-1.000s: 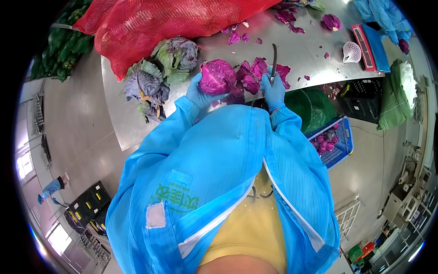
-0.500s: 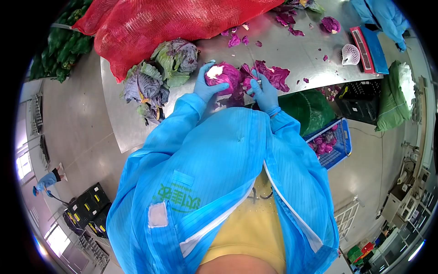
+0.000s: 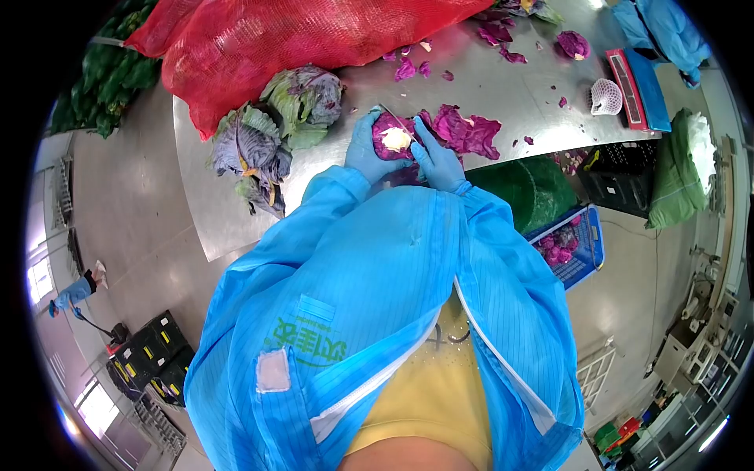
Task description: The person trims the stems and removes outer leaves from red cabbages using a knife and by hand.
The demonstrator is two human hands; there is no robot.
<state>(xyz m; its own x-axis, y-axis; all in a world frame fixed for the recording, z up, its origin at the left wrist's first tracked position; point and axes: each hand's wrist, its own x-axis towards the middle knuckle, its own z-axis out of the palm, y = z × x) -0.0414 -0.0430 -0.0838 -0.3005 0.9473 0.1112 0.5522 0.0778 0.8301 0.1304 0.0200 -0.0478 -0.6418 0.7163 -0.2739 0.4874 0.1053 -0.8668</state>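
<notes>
Purple cabbage (image 3: pixel 386 127) beyond green lettering (image 3: pixel 311 346)

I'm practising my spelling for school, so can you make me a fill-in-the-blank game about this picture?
1. The left hand holds a round purple ____.
2. The sharp tool in the right hand is a ____.
3. The big mesh sack on the table is coloured ____.
4. The basket closest to the right sleeve is coloured ____.

Missing words: cabbage; knife; red; blue.
</notes>
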